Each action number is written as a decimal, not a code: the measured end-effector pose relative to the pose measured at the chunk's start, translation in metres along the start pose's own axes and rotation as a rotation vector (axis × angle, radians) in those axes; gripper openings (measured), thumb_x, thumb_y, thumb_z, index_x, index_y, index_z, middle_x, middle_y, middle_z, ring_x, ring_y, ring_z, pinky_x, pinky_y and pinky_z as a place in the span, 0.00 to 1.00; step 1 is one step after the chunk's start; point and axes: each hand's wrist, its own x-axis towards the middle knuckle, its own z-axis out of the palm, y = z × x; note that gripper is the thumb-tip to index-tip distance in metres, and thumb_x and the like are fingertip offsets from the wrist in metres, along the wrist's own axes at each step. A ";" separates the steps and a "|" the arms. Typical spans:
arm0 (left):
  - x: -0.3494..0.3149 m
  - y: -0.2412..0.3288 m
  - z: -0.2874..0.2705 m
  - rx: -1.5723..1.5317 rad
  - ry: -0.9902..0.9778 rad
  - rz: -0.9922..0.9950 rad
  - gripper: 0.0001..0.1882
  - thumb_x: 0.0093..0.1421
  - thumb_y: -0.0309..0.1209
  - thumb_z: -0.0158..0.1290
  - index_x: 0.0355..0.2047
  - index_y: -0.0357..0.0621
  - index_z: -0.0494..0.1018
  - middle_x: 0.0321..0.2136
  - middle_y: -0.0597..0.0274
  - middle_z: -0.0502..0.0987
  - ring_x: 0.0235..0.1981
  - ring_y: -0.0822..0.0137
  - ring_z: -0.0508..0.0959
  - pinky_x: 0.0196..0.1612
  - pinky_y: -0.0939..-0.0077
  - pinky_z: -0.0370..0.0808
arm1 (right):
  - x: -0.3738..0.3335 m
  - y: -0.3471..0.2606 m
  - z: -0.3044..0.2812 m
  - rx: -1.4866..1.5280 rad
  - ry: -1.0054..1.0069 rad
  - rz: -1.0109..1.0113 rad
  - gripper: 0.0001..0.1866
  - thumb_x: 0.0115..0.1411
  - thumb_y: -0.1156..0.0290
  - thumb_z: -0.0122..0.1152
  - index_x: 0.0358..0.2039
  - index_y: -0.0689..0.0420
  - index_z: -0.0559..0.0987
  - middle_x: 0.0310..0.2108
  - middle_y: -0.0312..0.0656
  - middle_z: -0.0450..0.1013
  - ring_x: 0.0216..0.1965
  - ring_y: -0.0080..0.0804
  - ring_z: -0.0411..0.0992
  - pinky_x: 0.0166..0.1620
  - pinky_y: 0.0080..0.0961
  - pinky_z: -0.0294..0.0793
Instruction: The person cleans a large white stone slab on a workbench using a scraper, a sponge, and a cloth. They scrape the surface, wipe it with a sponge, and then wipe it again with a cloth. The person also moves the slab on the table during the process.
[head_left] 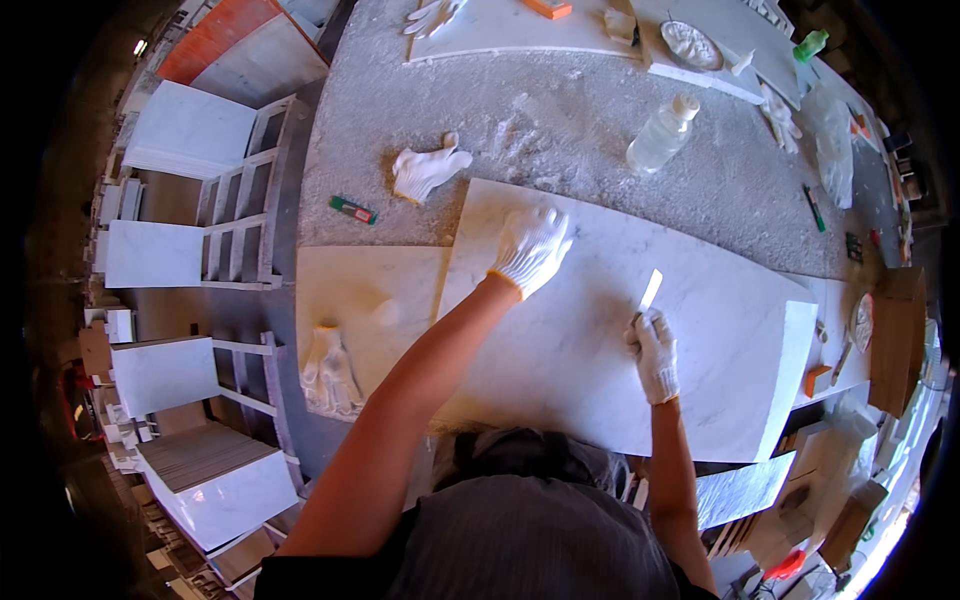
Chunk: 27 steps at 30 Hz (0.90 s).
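Observation:
A large white slab with faint grey veins (590,350) lies before me on the worktable. My left hand (533,245), in a white knit glove, rests on the slab near its far left corner. Its fingers are curled under, and what they hold, if anything, is hidden. My right hand (654,355), also gloved, is closed around a scraper (652,288) with a narrow, flat, pale blade that points away from me over the slab. The scraper's handle is mostly covered by the fingers.
Spare white gloves (428,170) and a small green box (352,209) lie beyond the slab. A clear plastic bottle (663,134) stands farther right. White panels (155,255) sit on racks at the left. An orange block (817,380) and a cardboard box (897,340) are at the right.

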 end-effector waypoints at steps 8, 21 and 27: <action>-0.116 0.033 -0.005 -0.593 -0.144 -0.274 0.14 0.61 0.44 0.58 0.37 0.47 0.79 0.32 0.50 0.80 0.34 0.50 0.79 0.37 0.59 0.74 | -0.035 0.007 0.025 0.256 -0.433 0.143 0.06 0.68 0.69 0.57 0.43 0.52 0.78 0.62 0.48 0.66 0.57 0.37 0.70 0.54 0.34 0.72; -0.137 0.041 -0.062 -1.651 -0.430 -0.669 0.28 0.69 0.36 0.53 0.64 0.36 0.63 0.56 0.53 0.73 0.55 0.67 0.74 0.58 0.73 0.72 | -0.043 0.002 0.037 0.568 -0.673 0.143 0.20 0.62 0.55 0.66 0.50 0.50 0.79 0.70 0.47 0.56 0.67 0.45 0.59 0.63 0.43 0.61; -0.125 0.054 -0.084 -1.512 -0.491 -0.559 0.26 0.67 0.37 0.55 0.62 0.39 0.68 0.55 0.56 0.74 0.55 0.69 0.73 0.57 0.75 0.71 | -0.052 0.008 0.033 0.474 -0.682 0.170 0.12 0.64 0.64 0.63 0.45 0.55 0.79 0.62 0.44 0.66 0.58 0.33 0.67 0.58 0.35 0.68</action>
